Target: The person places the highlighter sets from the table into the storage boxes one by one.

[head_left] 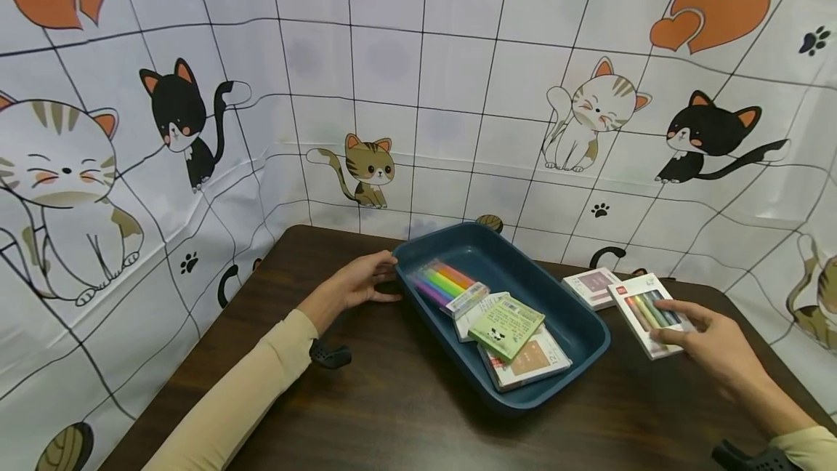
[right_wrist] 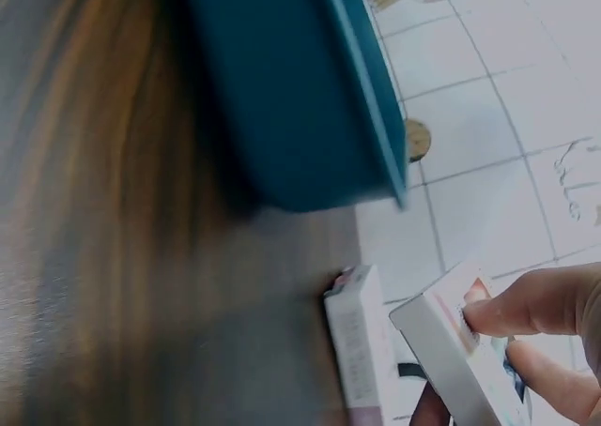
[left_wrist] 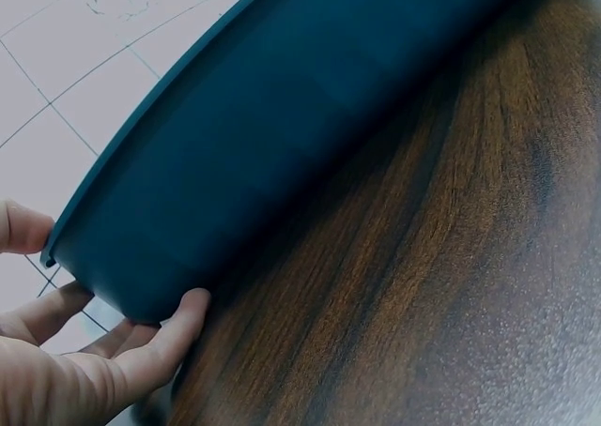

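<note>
A dark blue plastic bin (head_left: 467,238) stands on the table, slanting from back left to front right. My left hand (head_left: 358,280) holds its left corner, with fingertips at the rim and the thumb (left_wrist: 174,337) low against the outer wall. My right hand (head_left: 716,340) grips a white box of crayons (head_left: 644,311) right of the bin, tilted and above the tabletop. Fingers and thumb pinch this box (right_wrist: 451,351) by its sides. Inside the bin lie a clear pack of coloured markers (head_left: 451,282), a green packet (head_left: 506,325) and white boxes (head_left: 530,362) partly beneath it.
Another white box (head_left: 591,286) with a mauve panel lies on the table behind the held one. The dark wood table (head_left: 392,398) ends at a white cloth (head_left: 451,144) with cat prints, which hangs behind and at both sides.
</note>
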Available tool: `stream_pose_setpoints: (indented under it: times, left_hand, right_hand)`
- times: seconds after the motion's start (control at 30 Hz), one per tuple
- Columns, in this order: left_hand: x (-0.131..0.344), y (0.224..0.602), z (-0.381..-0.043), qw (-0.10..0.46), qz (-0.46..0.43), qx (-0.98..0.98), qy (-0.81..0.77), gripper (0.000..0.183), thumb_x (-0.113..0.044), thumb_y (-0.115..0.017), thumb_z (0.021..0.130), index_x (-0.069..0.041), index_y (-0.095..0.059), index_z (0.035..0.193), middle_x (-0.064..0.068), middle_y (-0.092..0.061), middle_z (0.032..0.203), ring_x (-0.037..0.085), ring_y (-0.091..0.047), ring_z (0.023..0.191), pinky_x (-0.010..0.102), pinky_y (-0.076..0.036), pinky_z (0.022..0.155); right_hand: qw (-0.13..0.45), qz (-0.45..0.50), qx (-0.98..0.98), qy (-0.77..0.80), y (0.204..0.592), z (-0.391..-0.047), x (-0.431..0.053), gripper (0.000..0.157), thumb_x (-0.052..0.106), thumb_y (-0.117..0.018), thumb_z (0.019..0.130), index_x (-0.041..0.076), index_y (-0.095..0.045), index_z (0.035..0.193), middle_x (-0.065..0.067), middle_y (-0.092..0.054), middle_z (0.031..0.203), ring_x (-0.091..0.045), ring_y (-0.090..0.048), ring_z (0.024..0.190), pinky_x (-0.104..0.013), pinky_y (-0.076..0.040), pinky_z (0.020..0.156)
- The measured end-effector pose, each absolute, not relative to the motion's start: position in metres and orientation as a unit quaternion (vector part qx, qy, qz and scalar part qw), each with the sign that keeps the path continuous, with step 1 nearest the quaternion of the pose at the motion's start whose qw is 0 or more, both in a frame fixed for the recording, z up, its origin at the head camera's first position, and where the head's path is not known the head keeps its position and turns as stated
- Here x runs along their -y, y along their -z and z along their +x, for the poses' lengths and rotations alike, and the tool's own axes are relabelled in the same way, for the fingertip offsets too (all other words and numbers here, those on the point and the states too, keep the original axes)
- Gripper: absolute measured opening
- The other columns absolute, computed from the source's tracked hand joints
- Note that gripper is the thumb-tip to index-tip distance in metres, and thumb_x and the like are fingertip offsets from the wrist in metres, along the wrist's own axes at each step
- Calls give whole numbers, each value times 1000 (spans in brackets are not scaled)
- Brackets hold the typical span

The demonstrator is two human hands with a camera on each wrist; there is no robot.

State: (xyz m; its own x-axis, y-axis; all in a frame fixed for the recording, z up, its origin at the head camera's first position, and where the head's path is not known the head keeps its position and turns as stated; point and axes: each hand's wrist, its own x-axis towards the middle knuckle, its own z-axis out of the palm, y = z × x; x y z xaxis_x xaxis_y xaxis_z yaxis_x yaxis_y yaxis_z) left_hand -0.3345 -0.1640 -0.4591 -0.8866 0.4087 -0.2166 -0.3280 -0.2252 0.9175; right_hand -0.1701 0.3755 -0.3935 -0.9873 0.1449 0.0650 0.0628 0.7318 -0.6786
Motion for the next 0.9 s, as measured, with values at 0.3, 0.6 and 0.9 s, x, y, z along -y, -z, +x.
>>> stream_pose_setpoints:
  times: [0.3, 0.6, 0.9]
  left_hand:
    - [166, 461, -333, 234, 33, -579, -780, 19, -22, -51, 106, -3, -56, 106, 24, -48, 137, 37, -43, 133, 60, -54, 89]
    - [164, 460, -334, 235, 34, -581, -779, 20, -22, -49, 107, -4, -57, 105, 23, -47, 140, 36, -41, 136, 60, -54, 89]
    - [165, 459, -333, 238, 39, -578, -780, 21, -23, -48, 108, -3, -55, 108, 23, -47, 138, 37, -39, 137, 61, -52, 92]
  right_hand:
    - [56, -5, 937, -346, 366, -178, -340, 69, 34, -81, 89, 1, -55, 143, -32, -46, 135, -24, -55, 85, -31, -50, 58]
    - [-4, 35, 928, -371, 361, -180, -292, 64, 28, -84, 86, 4, -59, 141, -33, -40, 143, -39, -53, 106, -39, -51, 73]
    - [-60, 67, 896, -435, 365, -175, -249, 60, 19, -85, 83, 7, -63, 138, -29, -43, 138, -34, -57, 100, -38, -53, 75]
